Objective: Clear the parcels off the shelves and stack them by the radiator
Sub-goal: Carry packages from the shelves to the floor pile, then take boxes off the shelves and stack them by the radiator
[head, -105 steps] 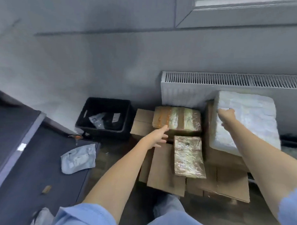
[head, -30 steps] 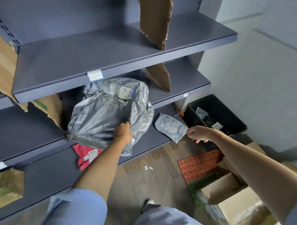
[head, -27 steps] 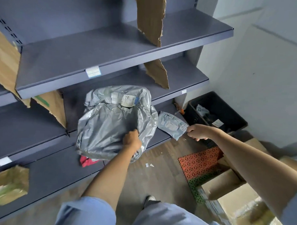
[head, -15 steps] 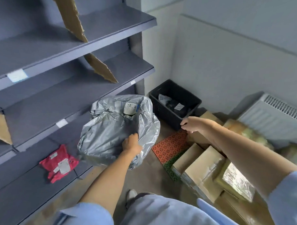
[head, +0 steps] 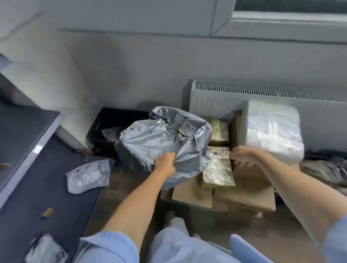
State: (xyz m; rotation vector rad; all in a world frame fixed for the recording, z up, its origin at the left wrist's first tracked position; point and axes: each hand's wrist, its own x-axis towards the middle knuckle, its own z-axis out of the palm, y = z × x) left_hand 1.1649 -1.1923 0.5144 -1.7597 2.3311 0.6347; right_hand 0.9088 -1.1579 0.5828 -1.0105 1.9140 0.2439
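Note:
My left hand [head: 164,162] grips the near edge of a big crumpled grey plastic parcel [head: 160,142], held in the air over the left side of the pile by the radiator [head: 268,97]. My right hand [head: 241,156] hovers empty, fingers loosely spread, just right of the grey parcel over a tape-wrapped box [head: 218,168]. The pile holds flat cardboard boxes [head: 245,195], a second taped box [head: 220,129] and a large white wrapped parcel [head: 273,133]. A small grey mailer [head: 88,174] lies on the lowest shelf [head: 38,195].
A black crate [head: 108,127] with a bag inside stands in the corner, left of the pile. Another small grey packet [head: 46,252] lies at the shelf's near end. Crumpled grey bags [head: 328,170] lie on the floor at right. My legs fill the bottom middle.
I have turned from the shelves to the radiator, carrying the grey parcel in my left hand to over the pile. My right hand moved along, empty.

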